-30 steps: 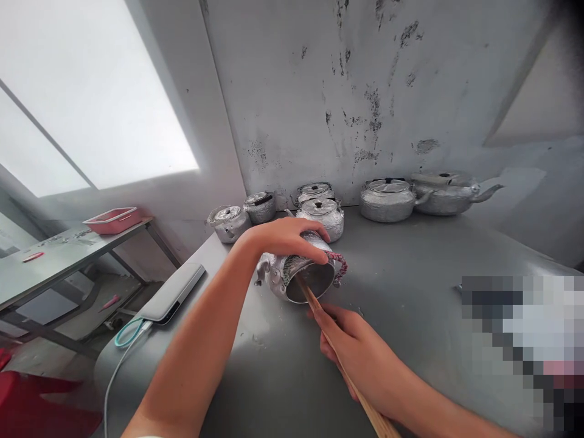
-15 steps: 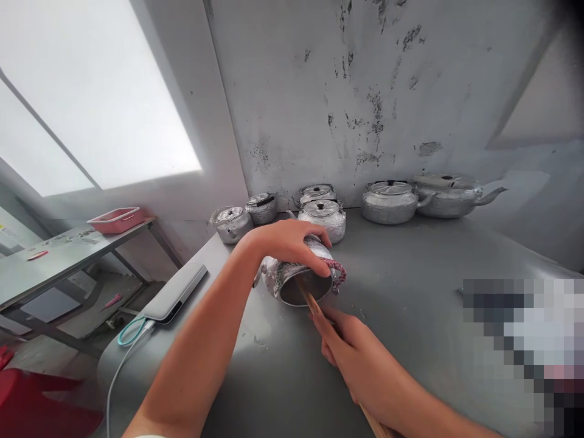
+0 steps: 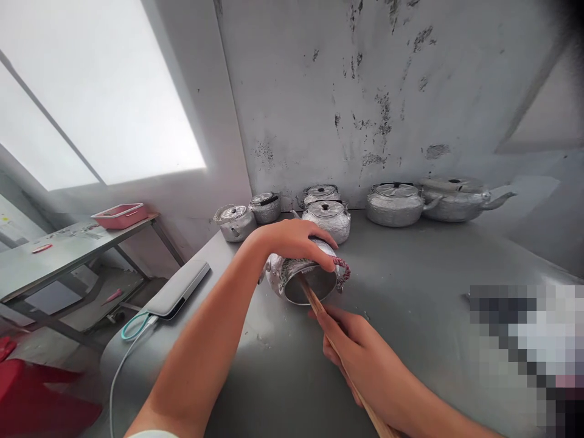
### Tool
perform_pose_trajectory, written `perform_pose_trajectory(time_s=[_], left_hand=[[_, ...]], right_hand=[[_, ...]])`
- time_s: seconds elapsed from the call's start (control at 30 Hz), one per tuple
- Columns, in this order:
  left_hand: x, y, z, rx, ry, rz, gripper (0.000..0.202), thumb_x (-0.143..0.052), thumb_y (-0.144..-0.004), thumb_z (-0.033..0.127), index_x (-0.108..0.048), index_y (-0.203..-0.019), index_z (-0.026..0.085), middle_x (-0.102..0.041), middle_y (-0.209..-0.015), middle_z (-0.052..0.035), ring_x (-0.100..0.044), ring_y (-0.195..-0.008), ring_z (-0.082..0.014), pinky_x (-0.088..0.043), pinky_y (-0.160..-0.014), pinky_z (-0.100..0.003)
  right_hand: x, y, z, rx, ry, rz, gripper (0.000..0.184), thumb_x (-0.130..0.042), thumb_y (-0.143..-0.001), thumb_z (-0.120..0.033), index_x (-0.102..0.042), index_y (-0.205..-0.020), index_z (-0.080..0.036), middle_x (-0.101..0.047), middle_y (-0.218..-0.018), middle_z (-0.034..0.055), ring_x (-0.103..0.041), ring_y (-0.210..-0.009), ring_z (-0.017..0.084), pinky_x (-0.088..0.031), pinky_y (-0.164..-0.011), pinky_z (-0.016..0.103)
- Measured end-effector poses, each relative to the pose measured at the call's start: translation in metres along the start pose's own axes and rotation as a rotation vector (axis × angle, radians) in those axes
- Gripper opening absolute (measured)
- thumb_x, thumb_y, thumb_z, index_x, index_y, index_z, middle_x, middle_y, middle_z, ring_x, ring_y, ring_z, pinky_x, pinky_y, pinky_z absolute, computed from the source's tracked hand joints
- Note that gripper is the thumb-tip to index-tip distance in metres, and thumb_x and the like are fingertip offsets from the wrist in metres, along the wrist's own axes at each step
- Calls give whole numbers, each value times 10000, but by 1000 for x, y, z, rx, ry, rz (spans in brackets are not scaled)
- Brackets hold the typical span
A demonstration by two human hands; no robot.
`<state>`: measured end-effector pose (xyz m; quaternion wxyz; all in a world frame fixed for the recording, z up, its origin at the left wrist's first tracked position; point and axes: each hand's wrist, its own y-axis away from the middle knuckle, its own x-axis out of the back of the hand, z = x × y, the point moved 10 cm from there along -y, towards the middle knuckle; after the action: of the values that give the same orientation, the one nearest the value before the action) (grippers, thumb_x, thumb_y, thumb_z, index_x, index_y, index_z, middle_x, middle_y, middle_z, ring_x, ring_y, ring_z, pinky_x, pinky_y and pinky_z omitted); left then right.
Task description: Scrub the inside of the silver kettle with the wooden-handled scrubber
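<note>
A silvery metal kettle [image 3: 278,277] lies tipped on the grey table, its round opening facing me and no lid on it. Red-and-white cord wraps its handle [image 3: 343,274]. Over the top of the kettle my left hand [image 3: 298,240] is curved, fingers and thumb gripping its side. My right hand [image 3: 349,340] is wrapped round a long wooden stick [image 3: 312,299], whose far end goes into the kettle's opening. The tip of the stick is hidden inside. A second kettle [image 3: 327,222] with its lid on stands just behind.
Several more lidded kettles [image 3: 395,205] line the wall. A grey power bank [image 3: 179,291] with a cable lies on the table's left edge. Further left, a pink basket [image 3: 121,217] sits on another table, and a red stool [image 3: 41,395] stands below. A blurred patch covers the right.
The view has shifted slightly, so everything sits a little further right. Both hands keep their grips on the kettle and the stick.
</note>
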<state>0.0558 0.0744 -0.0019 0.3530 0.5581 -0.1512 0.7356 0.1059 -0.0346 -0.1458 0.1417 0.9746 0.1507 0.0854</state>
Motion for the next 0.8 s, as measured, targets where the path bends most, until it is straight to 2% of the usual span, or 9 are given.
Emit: perform_pose_trajectory(time_s=[0.13, 0.3, 0.43, 0.6, 0.8], left_hand=[[0, 0, -2, -1, 15, -2, 572, -656, -749, 647, -651, -1264, 397, -522, -1445, 68, -442, -1326, -301, -375, -1076, -370], [1, -1, -4, -13, 22, -2, 569, -656, -751, 650, -653, -1260, 396, -516, -1449, 65, -438, -1332, -299, -372, -1079, -366], [1, -2, -5, -14, 27, -7, 582, -649, -752, 655, -645, -1272, 395, -517, -1451, 67, -440, -1333, -292, -368, -1085, -355], [1, -2, -6, -3, 15, -4, 588, -649, -746, 664, -647, -1272, 400, -511, -1455, 65, -431, -1338, -305, -366, -1088, -371], [1, -2, -7, 2, 18, -5, 608, -645, -740, 683, -640, -1281, 404, -507, -1456, 61, -432, -1331, -311, -369, -1086, -381]], right_hand=[[-2, 0, -3, -20, 30, -14, 442, -390, -949, -634, -515, -846, -223, -313, -624, -81, -259, -443, 79, -316, -295, 173], [-1, -1, -2, -18, -24, 3, 426, -399, -943, -630, -539, -946, -229, -326, -640, -79, -265, -437, 83, -321, -289, 174], [-1, -1, 1, -33, -7, 8, 441, -429, -921, -652, -529, -876, -225, -322, -635, -74, -274, -449, 82, -312, -291, 166], [-1, -1, -1, -39, -18, 7, 409, -415, -943, -601, -531, -1029, -218, -343, -636, -76, -290, -439, 89, -328, -282, 174], [0, 0, -2, -30, -25, 12, 394, -392, -957, -594, -518, -961, -221, -338, -619, -80, -286, -418, 82, -321, -294, 174]])
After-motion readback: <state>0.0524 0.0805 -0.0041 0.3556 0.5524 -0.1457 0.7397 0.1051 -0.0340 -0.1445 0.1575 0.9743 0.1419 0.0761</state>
